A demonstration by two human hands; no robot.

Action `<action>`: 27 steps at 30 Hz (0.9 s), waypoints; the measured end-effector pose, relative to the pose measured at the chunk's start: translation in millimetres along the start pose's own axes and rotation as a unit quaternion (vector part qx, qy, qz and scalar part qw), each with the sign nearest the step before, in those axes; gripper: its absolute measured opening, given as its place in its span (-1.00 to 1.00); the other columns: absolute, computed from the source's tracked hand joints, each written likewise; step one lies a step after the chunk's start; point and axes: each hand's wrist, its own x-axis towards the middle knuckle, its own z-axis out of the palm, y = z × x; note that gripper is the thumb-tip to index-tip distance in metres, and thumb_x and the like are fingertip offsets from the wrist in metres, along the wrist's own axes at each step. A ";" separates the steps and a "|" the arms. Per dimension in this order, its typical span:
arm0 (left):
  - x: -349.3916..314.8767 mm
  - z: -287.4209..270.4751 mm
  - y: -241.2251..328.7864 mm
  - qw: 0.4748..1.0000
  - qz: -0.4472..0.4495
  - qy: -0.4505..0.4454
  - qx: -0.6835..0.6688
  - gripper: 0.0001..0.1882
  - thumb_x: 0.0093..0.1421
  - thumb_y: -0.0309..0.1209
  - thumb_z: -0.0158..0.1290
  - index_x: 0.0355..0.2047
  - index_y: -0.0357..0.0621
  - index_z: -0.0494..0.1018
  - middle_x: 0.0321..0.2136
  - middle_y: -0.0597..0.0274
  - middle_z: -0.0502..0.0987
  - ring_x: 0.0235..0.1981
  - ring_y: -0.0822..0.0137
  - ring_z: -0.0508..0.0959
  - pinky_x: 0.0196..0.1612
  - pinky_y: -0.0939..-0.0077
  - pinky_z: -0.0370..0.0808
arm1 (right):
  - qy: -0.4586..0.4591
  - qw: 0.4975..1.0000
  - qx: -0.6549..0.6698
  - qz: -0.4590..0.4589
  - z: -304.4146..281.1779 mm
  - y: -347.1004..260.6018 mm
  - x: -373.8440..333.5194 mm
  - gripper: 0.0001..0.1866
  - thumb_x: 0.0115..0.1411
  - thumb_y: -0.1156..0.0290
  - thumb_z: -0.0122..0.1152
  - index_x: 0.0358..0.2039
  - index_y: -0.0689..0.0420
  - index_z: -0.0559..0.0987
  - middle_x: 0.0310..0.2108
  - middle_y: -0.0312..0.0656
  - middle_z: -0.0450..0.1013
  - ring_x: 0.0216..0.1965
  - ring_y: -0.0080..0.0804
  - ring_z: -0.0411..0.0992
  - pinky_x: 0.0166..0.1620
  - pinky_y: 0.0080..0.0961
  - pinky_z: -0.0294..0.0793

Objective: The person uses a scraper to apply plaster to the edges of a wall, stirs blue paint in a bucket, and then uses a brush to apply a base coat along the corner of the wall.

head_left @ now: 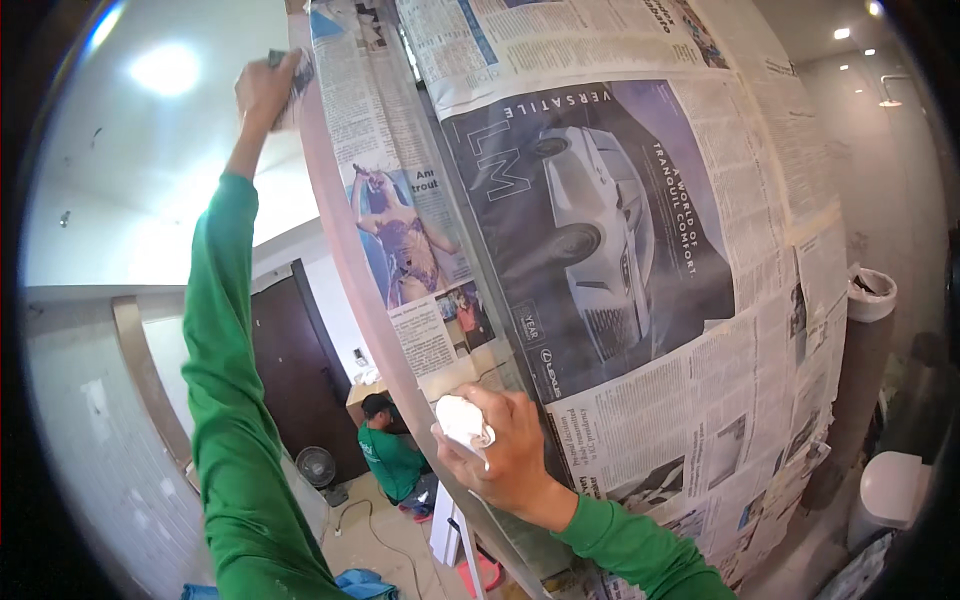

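In the head view, a tall panel covered in newspaper sheets [755,165] fills the middle and right, its narrow pink strip [345,225] running down the left-hand border. The left hand [262,95] is raised high at the upper left, at the end of an outstretched green sleeve [232,400]; its fingers are bent around a dark greyish piece [298,75] that lies against the top part of the pink strip, though what kind of thing it is cannot be told. The right hand [510,440] is much lower, in front of the panel near the same strip, its fingers curled closely around a white lump [462,420] that bulges out at the thumb side; whether the knuckles touch the paper cannot be told. Among the sheets, a large dark page with a silver car [605,235] lies on its side above the right hand. Beyond the strip, a co-worker [395,458] in a green top and dark cap crouches low, with a dark door [312,350] behind and a fan [316,466] on the floor nearby. At the far right are a white toilet [890,490] and, high up, a shower head [890,103].
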 end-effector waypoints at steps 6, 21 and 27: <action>131.0 -27.2 -30.6 0.990 0.021 0.103 0.092 -0.25 0.10 0.26 -0.02 -0.25 -0.33 0.59 -0.25 -0.28 0.57 -0.15 -0.19 0.58 -0.05 0.07 0.49 | 0.004 0.997 0.079 0.019 0.2 -27.5 -6.3 -0.63 -0.18 0.47 0.42 -0.29 -0.13 0.63 -0.10 -0.21 0.41 -0.22 -0.21 0.35 -0.23 -0.35 0.35; 27.8 -27.8 14.2 0.997 -0.004 0.045 0.058 -0.25 0.10 0.27 -0.02 -0.35 -0.34 0.58 -0.32 -0.25 0.59 -0.22 -0.15 0.61 -0.13 0.06 0.51 | 0.031 0.998 0.051 0.027 6.5 -21.5 -3.5 -0.63 -0.23 0.50 0.42 -0.33 -0.15 0.64 -0.09 -0.21 0.42 -0.21 -0.19 0.35 -0.24 -0.34 0.36; -231.5 -62.5 24.2 0.983 0.009 -0.166 -0.075 -0.39 0.14 0.08 0.09 -0.32 -0.39 0.58 -0.41 -0.25 0.58 -0.24 -0.02 0.61 -0.09 0.15 0.48 | 0.033 0.999 0.012 0.000 2.3 -0.2 -5.6 -0.65 -0.22 0.49 0.42 -0.34 -0.11 0.63 -0.07 -0.18 0.41 -0.19 -0.17 0.35 -0.20 -0.31 0.35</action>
